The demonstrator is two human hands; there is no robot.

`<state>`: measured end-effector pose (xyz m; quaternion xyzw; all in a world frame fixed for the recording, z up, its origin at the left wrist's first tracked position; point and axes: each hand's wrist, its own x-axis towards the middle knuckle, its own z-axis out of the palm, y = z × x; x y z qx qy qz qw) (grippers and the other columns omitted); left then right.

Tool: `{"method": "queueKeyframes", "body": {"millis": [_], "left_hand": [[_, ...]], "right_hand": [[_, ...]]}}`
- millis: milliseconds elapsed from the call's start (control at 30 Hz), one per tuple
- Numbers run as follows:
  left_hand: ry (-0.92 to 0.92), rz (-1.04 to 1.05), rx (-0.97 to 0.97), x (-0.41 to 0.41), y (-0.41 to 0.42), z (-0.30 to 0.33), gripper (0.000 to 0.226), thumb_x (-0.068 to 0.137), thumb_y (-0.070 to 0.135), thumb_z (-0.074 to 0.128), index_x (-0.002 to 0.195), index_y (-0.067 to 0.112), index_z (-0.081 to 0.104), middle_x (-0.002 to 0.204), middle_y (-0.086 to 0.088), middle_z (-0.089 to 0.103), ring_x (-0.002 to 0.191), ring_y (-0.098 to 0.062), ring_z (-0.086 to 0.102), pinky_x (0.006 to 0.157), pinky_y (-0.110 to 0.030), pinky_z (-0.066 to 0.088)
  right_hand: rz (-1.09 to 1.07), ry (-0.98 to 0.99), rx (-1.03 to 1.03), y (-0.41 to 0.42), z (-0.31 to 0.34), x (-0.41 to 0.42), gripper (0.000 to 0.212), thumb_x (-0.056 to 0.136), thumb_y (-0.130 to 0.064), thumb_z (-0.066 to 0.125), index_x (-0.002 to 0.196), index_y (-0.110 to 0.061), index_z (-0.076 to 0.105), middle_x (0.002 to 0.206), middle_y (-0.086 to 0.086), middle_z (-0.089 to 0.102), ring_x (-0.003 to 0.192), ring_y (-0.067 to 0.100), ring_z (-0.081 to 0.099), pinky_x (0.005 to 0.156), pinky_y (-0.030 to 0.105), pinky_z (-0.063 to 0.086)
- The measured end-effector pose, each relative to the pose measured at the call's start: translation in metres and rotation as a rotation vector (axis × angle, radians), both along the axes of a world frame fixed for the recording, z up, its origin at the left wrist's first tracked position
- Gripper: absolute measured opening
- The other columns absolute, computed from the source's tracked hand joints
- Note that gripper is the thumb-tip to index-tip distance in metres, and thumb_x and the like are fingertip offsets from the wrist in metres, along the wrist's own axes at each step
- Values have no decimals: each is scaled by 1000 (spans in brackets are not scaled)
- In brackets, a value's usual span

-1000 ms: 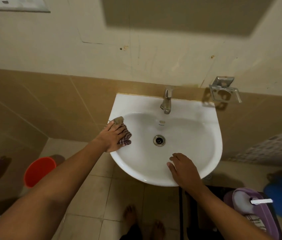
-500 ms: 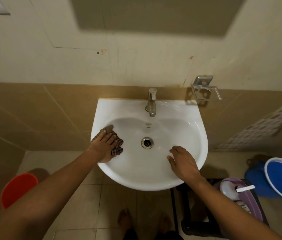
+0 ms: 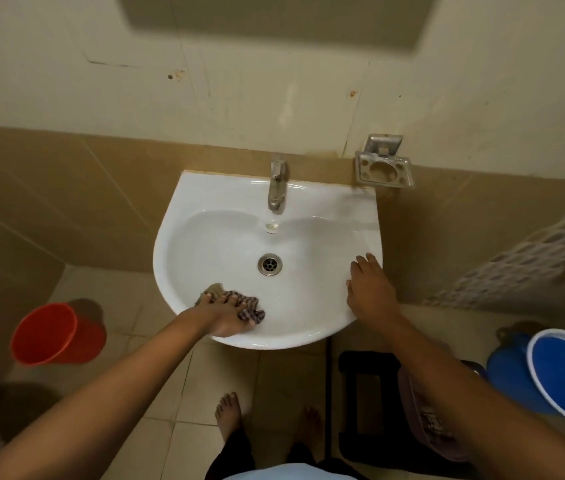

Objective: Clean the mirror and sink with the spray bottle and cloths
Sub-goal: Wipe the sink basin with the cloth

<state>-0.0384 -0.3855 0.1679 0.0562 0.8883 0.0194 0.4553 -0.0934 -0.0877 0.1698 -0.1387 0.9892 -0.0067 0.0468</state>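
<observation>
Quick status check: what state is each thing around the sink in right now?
Left hand: pressing the cloth into the basin's near side.
Right hand: flat on the sink rim, holding nothing.
Tap: no water running.
Drain: unplugged.
Soap holder: empty.
Red bucket: upright.

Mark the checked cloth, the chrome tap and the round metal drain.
checked cloth (image 3: 251, 310): head view, bunched end past the fingertips.
chrome tap (image 3: 276, 188): head view, mid-spout.
round metal drain (image 3: 270, 264): head view, centre of the grate.
</observation>
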Motion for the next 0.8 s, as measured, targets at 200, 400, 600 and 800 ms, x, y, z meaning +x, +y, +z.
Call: {"method": "queueKeyframes", "body": {"millis": [200,400,600,800], "left_hand": [[-54,106,209,2,62,2,68,93,68,15,151,40,-6,162,4,-9,149,-19,-10,119,-48,-8],[-102,232,270,-19,110,-15,82,87,74,20,152,34,-8,162,-3,-13,149,-23,-14,120,-50,-6],[-63,345,331,-51,167,-26,78,94,66,18,151,26,-17,157,-9,-28,146,-28,-22,117,-54,-9],[-7,518,407,-88,198,-35,80,96,63,19,149,21,-24,154,-11,-34,144,-32,-26,115,-55,-11]], "right_hand": [[-18,-75,-21,30,0,-5,48,95,-15,47,140,2,43,150,17,39,144,31,29,121,39,21],[-14,-83,-132,39,4,-9,53,95,-8,50,146,-2,38,157,13,33,147,20,25,121,27,19],[0,-103,-169,42,9,-15,57,92,2,44,148,-3,35,160,11,27,148,18,22,117,24,21],[-23,-119,-174,42,8,-18,56,91,2,47,145,-7,38,160,7,27,148,15,23,110,25,34]]}}
